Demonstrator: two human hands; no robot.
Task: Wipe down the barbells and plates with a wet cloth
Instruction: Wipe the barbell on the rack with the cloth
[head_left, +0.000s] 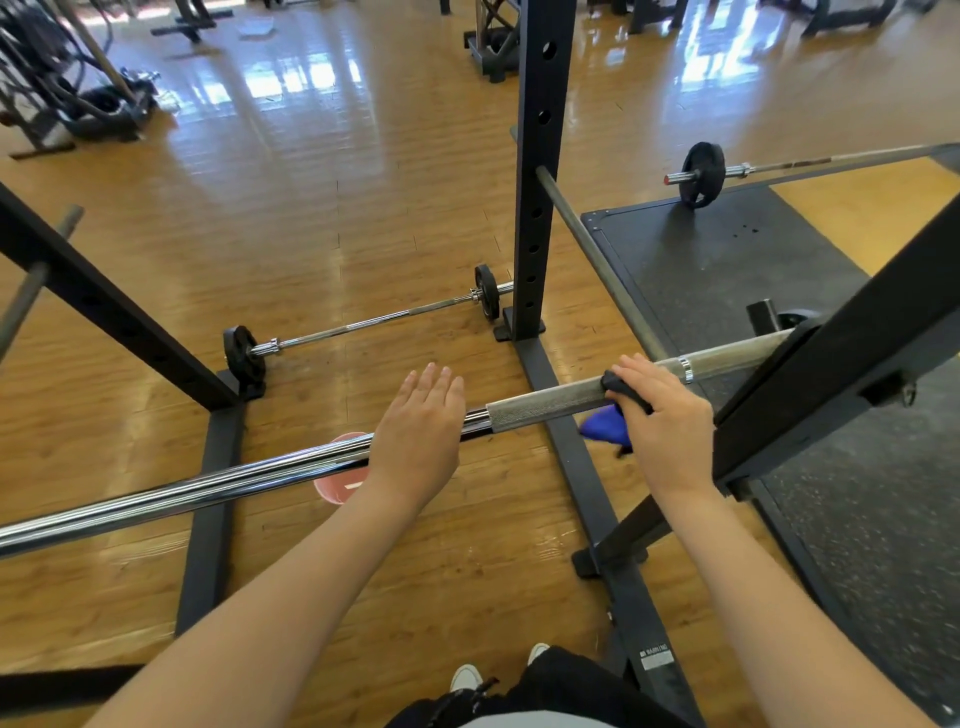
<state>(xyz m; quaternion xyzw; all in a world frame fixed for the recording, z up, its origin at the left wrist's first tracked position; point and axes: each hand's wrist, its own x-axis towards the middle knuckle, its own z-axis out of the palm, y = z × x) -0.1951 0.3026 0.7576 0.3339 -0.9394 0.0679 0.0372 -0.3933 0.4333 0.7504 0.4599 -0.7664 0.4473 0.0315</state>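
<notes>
A long chrome barbell (208, 486) lies across the squat rack at about waist height, running from lower left to upper right. My left hand (418, 434) rests flat on top of the bar with straight fingers. My right hand (662, 415) grips a blue and black cloth (605, 426) wrapped round the bar's knurled part. A corner of the cloth hangs below the bar. A second barbell (374, 319) with small black plates (243, 356) lies on the wooden floor beyond. A third barbell with a black plate (702, 174) sits on the dark mat at the upper right.
Black rack uprights (535, 171) and base rails (208, 493) frame the bar. A slanted black beam (831, 384) crosses at the right. A pink bucket (340, 480) stands on the floor under the bar. A grey safety rod (597, 260) runs back. Gym machines stand at the far left.
</notes>
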